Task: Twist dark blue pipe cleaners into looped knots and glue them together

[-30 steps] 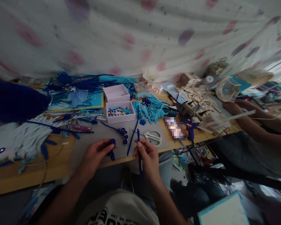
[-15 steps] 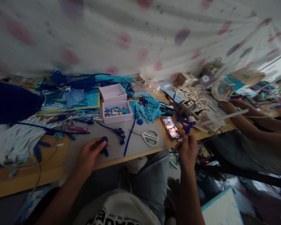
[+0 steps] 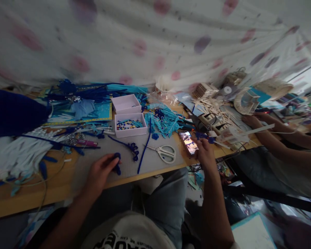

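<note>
My left hand [image 3: 100, 172] pinches a small dark blue coiled pipe-cleaner piece [image 3: 117, 162] above the table's front edge. To its right on the grey mat lies a blue pipe-cleaner stem with round coils [image 3: 133, 149]. Beyond that are a straight blue pipe cleaner [image 3: 144, 150] and white-handled scissors [image 3: 166, 153]. A phone [image 3: 191, 143] with a lit picture lies at the mat's right side. My right hand [image 3: 206, 152] is closed at the phone's right edge; its fingertips are partly hidden.
A white box of beads [image 3: 131, 130] sits behind the mat, its lid [image 3: 126, 104] beyond. Turquoise pieces [image 3: 166, 121] are heaped right of it. Pale blue strips [image 3: 28, 148] cover the left side. Wooden sticks [image 3: 215, 107] lie back right. Another person's arms [image 3: 269, 136] rest at far right.
My right hand has shifted up and in against the phone's right edge, from near its lower corner. My left hand stays in place with the blue coiled piece.
</note>
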`<state>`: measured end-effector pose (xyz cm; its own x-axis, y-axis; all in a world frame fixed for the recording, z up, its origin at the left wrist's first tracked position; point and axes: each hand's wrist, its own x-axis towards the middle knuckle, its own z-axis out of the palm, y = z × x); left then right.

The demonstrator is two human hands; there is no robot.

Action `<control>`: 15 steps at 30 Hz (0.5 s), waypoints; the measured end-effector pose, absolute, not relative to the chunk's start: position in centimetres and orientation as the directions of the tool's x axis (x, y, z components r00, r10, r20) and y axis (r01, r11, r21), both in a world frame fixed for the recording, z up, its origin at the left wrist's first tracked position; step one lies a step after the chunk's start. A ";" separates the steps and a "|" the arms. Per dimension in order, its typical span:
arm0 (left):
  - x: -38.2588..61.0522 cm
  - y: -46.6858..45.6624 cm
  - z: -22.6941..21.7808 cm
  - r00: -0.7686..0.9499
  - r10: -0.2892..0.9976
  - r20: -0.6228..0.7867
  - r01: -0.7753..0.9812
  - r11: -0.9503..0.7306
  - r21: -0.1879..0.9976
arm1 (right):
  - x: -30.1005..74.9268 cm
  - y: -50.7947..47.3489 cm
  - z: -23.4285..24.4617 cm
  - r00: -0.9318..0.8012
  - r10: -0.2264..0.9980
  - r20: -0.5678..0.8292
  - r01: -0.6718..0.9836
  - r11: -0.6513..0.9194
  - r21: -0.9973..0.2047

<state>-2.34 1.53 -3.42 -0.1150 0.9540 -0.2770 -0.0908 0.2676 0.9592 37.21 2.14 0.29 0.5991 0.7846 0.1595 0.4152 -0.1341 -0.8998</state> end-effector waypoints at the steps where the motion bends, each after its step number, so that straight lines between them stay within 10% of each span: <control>1: -2.4 1.5 -3.5 -0.111 0.957 -0.269 -0.081 0.261 0.962 | 37.3 1.7 0.7 0.615 0.772 0.160 0.395 -0.126 -0.910; 11: -1.9 2.0 -2.1 -0.038 0.944 -0.328 -0.114 0.322 0.940 | 29.8 -2.0 2.1 0.590 0.806 0.035 -0.053 0.082 -0.995; 15: -2.1 2.3 -0.8 -0.004 0.938 -0.346 -0.102 0.344 0.933 | 24.7 -2.8 2.3 0.329 0.942 0.063 0.054 0.048 -0.997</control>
